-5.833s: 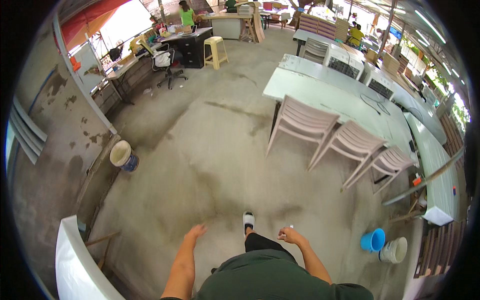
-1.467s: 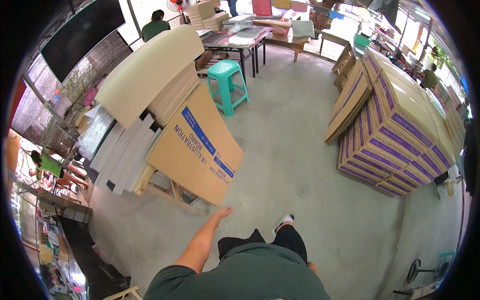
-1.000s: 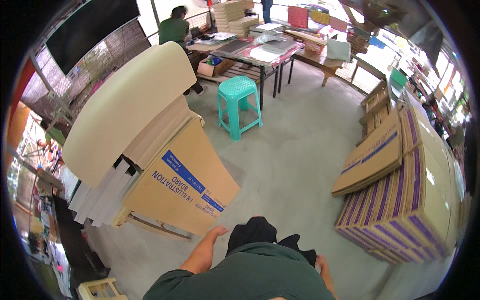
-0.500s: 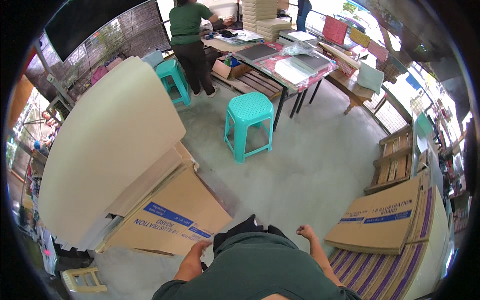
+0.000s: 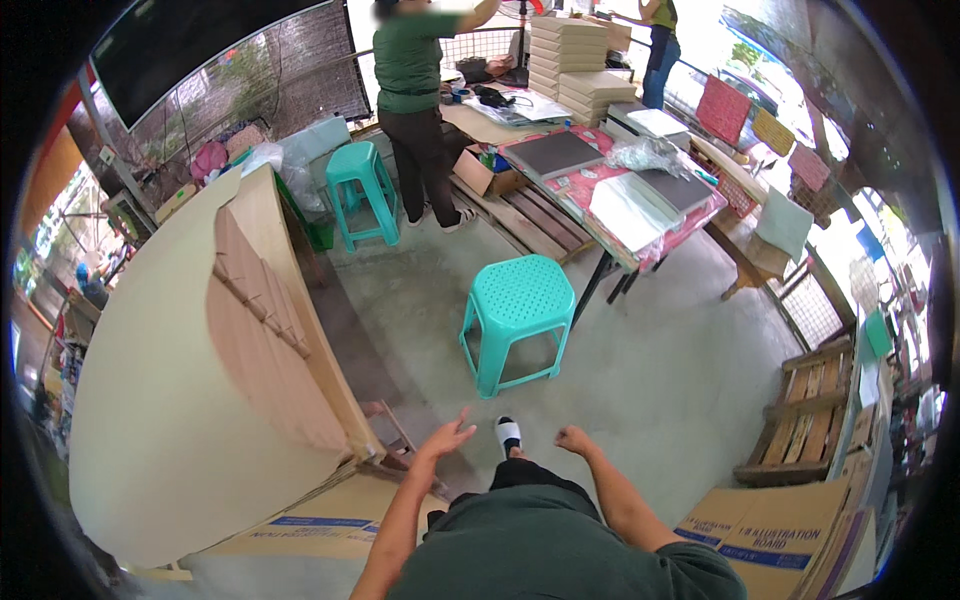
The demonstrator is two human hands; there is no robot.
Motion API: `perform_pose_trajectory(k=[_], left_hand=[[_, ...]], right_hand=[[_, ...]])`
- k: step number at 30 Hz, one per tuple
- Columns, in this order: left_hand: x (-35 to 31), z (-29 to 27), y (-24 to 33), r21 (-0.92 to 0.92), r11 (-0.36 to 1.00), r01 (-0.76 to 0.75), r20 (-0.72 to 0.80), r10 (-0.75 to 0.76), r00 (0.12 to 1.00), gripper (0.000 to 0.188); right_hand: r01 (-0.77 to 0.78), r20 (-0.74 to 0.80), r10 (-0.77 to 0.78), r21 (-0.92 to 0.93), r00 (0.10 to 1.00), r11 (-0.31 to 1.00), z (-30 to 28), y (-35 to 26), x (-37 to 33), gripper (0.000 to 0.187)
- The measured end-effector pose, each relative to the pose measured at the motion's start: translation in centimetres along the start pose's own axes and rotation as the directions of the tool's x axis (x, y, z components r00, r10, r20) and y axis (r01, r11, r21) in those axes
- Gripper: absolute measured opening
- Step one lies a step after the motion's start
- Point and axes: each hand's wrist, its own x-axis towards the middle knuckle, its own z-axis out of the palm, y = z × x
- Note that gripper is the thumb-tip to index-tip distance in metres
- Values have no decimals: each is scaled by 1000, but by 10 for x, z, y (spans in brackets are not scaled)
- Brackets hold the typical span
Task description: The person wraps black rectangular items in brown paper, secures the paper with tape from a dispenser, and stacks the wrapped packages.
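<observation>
Ahead of the fingers (image 5: 458, 434) is a turquoise stool (image 5: 520, 297) with a dotted seat; beyond it, a pinkish-red patterned table cover (image 5: 580, 185). Leftward is a cream sheet (image 5: 150, 380); rightward, brown cardboard (image 5: 770, 530) banded blue.

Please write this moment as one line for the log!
left hand: open, empty; right hand: loosely curled, nothing visible in it; ahead: nearer turquoise stool; beyond: person in green shirt; right: brown cardboard
</observation>
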Motion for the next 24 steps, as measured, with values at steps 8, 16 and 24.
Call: perform_pose_trajectory(k=[8, 16, 24], left_hand=[[82, -117, 45, -52, 996, 70, -215, -80, 973, 61], [156, -172, 38, -357, 930, 89, -431, -249, 867, 56], [247, -279, -23, -433, 847, 308, -215, -429, 877, 60]], right_hand=[[246, -80, -243, 38, 967, 968, -98, -45, 227, 27], [164, -140, -168, -34, 976, 986, -136, -54, 355, 27], [-247, -198, 224, -97, 954, 964, -106, -89, 414, 59]])
